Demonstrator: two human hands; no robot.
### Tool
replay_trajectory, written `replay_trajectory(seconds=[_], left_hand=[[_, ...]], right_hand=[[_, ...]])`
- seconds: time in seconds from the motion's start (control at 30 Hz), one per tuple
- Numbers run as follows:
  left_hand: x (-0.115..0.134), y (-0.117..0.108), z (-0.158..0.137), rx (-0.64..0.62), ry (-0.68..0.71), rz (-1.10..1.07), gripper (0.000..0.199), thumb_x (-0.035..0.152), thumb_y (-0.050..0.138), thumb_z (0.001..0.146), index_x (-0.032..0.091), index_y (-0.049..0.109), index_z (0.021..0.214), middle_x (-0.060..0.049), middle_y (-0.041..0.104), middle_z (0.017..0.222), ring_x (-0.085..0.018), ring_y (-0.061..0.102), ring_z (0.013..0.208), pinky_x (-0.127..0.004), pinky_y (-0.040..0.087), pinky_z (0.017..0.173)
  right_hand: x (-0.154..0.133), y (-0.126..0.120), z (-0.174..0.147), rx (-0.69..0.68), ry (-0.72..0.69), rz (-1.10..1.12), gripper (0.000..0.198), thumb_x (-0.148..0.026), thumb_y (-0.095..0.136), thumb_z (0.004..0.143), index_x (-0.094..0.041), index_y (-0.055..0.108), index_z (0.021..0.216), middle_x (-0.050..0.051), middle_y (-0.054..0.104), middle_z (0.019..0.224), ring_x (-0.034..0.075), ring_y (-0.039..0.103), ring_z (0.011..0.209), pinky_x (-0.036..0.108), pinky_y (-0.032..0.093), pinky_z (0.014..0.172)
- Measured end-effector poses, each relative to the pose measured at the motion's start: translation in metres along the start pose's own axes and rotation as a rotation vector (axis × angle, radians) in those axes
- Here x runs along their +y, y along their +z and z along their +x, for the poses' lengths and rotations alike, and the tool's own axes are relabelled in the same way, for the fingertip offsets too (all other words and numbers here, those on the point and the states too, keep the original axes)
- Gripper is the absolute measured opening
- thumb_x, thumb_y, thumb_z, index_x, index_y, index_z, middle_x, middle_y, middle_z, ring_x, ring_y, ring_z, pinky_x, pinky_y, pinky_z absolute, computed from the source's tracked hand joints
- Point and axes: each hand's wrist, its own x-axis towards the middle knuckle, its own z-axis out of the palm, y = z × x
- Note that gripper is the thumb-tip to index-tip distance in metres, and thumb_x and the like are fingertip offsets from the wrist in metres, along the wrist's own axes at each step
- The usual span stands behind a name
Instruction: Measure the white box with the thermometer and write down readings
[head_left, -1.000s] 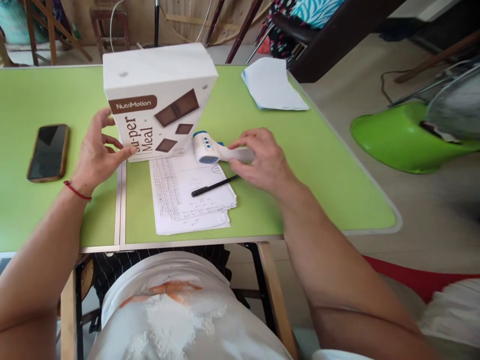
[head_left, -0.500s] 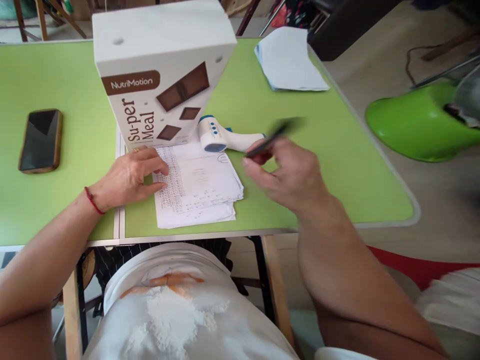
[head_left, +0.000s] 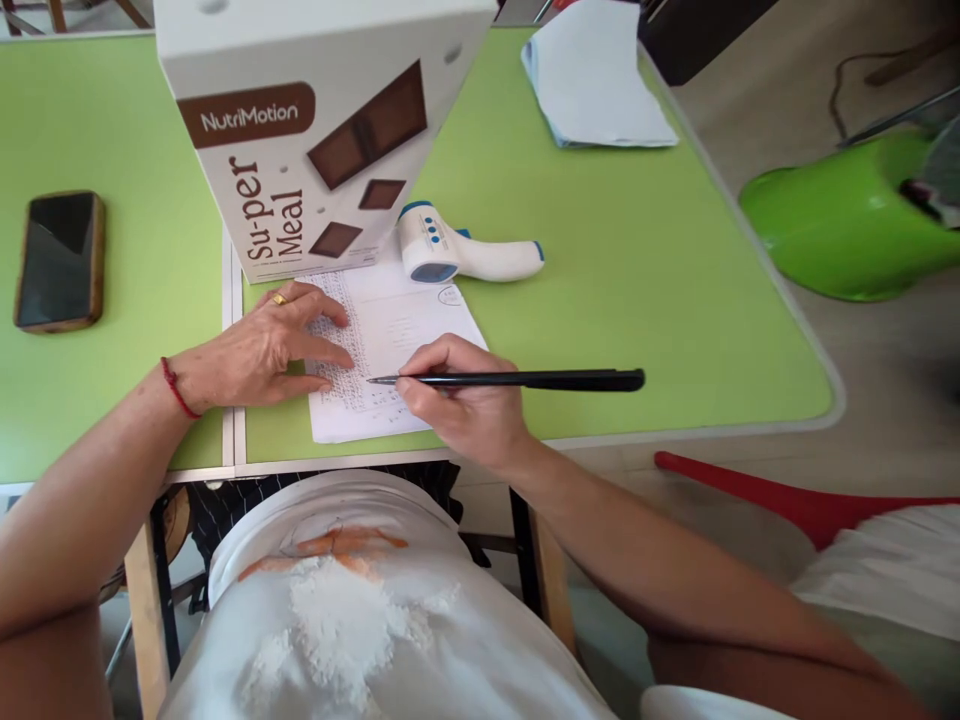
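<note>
while the left hand (head_left: pixel 259 352) lies flat with spread fingers on the near left edge of the stack of papers (head_left: pixel 390 340), pinning it to the green worktop (head_left: pixel 615 280), the right hand (head_left: pixel 465 400) is closed in a writing grip round a black pen (head_left: pixel 525 380), whose tip touches the sheet just right of the left fingertips. the step in hand looks to be writing or ticking an entry low on the printed page, among the dense rows of text. the pen's barrel points away to the right, lying nearly level. beyond the left hand a white nutrimotion box (head_left: pixel 315 130) stands upright, its base touching the far edge of the papers, and a white and blue thermometer (head_left: pixel 457 255) lies just beyond the right hand. a dark phone (head_left: pixel 58 260) rests well to the left of the left hand, and folded white sheets (head_left: pixel 600 85) lie far off beyond the right. the next stroke would seem to call for a steady left hand and small, light fingertip motion.
</note>
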Motion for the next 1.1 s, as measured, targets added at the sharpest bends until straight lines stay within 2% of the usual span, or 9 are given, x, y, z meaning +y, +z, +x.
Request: replay_trajectory(seconds=[0.33,0.8,1.1], left_hand=[[-0.0009,-0.0017,-0.0007,-0.039,-0.014,-0.048,0.024,0.035,0.066,0.094,0.027,0.081,0.112,-0.014,0.061,0.135,-0.032,0.055,0.126,-0.052,0.039,0.113],[-0.0014,-0.0014,-0.0002,-0.035,-0.019,-0.06,0.023,0.034,0.068,0.094,0.028,0.081,0.111,-0.014,0.061,0.135,-0.032,0.056,0.123,-0.051,0.039,0.113],[-0.0008,-0.0036,-0.0007,-0.059,-0.032,-0.043,0.023,0.033,0.068,0.093,0.028,0.081,0.112,-0.013,0.06,0.136,-0.032,0.054,0.126,-0.05,0.04,0.112]], right_hand=[[0.0066,0.0012,-0.0008,-0.069,-0.104,-0.046,0.014,-0.022,0.067,0.081,-0.024,0.058,0.07,-0.005,0.06,0.057,0.01,0.048,0.049,0.025,0.04,0.047],[0.0043,0.0013,-0.0007,-0.092,-0.084,-0.09,0.017,-0.027,0.066,0.082,-0.025,0.057,0.068,-0.005,0.059,0.057,0.01,0.047,0.049,0.025,0.04,0.047],[0.0047,0.0011,-0.0003,-0.088,-0.124,-0.044,0.015,-0.017,0.065,0.08,-0.024,0.058,0.069,-0.006,0.059,0.057,0.009,0.047,0.048,0.024,0.039,0.047]])
